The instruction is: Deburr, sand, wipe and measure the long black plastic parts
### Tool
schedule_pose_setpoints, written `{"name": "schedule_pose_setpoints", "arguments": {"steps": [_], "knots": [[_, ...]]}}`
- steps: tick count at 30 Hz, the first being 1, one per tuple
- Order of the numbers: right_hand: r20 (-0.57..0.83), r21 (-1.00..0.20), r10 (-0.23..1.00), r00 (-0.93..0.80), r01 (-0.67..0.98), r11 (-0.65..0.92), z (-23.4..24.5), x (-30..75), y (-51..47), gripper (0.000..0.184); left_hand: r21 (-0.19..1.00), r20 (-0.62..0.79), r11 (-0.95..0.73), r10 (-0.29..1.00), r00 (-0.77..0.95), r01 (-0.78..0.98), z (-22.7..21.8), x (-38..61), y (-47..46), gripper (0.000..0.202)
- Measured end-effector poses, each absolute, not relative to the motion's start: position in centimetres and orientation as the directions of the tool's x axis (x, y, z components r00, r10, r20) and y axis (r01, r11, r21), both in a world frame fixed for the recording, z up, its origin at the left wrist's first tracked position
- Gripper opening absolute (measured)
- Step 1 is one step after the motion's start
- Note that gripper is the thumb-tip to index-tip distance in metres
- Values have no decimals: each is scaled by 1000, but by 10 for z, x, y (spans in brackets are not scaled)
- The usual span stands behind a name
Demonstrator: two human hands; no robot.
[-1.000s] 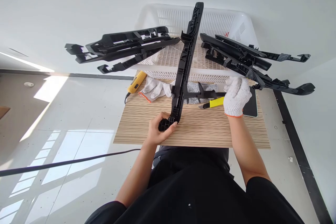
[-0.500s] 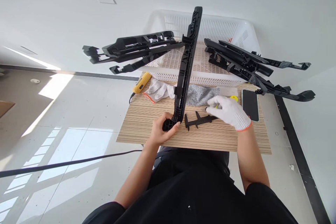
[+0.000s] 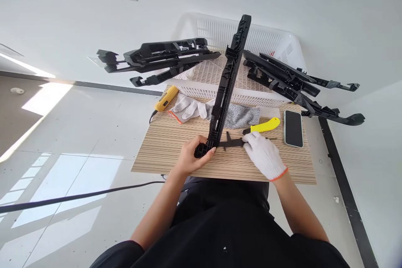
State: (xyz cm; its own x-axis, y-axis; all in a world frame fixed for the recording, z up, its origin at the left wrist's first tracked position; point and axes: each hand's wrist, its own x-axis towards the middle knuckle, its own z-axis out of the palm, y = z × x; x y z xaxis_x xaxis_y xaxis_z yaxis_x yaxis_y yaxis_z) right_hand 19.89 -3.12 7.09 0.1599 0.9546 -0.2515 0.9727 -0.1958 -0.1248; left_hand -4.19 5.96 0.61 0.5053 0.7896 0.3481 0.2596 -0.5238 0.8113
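My bare left hand [image 3: 196, 154] grips the lower end of a long black plastic trim piece [image 3: 226, 79], which slants up and away over the basket. In a white knit glove with an orange cuff, my right hand [image 3: 262, 153] has its fingers closed on a black caliper [image 3: 233, 143]. The caliper's jaw end points left and lies partly behind the trim piece. Just beyond my right hand lies a yellow utility knife [image 3: 265, 126] on the striped tabletop [image 3: 166, 142].
A white plastic basket [image 3: 201, 85] stands at the table's back, with black trim pieces [image 3: 163, 59] sticking out left and more trim pieces [image 3: 292, 77] right. On the table are a yellow device [image 3: 166, 99], a white glove [image 3: 190, 108], grey fabric [image 3: 241, 116] and a phone [image 3: 293, 129].
My right hand has moved left and nearer to me, off the utility knife area, and has taken hold of the caliper. My left hand keeps its grip; the trim piece's top leans slightly further right.
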Motion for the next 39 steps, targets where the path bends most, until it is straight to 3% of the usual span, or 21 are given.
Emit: {"name": "schedule_pose_setpoints", "arguments": {"steps": [3, 8, 12, 18, 23, 26, 29, 33, 39], "knots": [[-267, -180, 961, 69, 976, -120, 61, 173, -15, 21, 795, 379, -553, 774, 507, 249, 7, -42, 60, 21], [-175, -135, 974, 146, 976, -170, 60, 163, 11, 26, 783, 391, -570, 763, 515, 249, 7, -45, 58, 20], [-109, -239, 984, 138, 958, -161, 78, 187, 12, 33, 778, 392, -574, 761, 517, 254, 6, -46, 56, 19], [-115, 38, 939, 324, 946, -322, 88, 253, -15, 42, 801, 353, -541, 772, 528, 256, 8, -44, 58, 19], [39, 77, 969, 245, 966, -247, 67, 273, -29, 45, 827, 326, -511, 776, 540, 234, 10, -43, 59, 16], [37, 78, 975, 217, 972, -220, 60, 271, -25, 47, 855, 306, -475, 784, 540, 207, 9, -44, 59, 15], [11, 92, 973, 232, 968, -232, 61, 273, -14, 41, 903, 237, -385, 818, 524, 192, 7, -43, 55, 16], [-13, 111, 970, 244, 964, -241, 65, 282, -6, 26, 989, 42, -113, 828, 560, 93, 10, -41, 44, 21], [-119, 159, 951, 287, 951, -267, 63, 274, -10, 36, 986, -91, 160, 759, 644, -48, 16, -31, 37, 27]]}}
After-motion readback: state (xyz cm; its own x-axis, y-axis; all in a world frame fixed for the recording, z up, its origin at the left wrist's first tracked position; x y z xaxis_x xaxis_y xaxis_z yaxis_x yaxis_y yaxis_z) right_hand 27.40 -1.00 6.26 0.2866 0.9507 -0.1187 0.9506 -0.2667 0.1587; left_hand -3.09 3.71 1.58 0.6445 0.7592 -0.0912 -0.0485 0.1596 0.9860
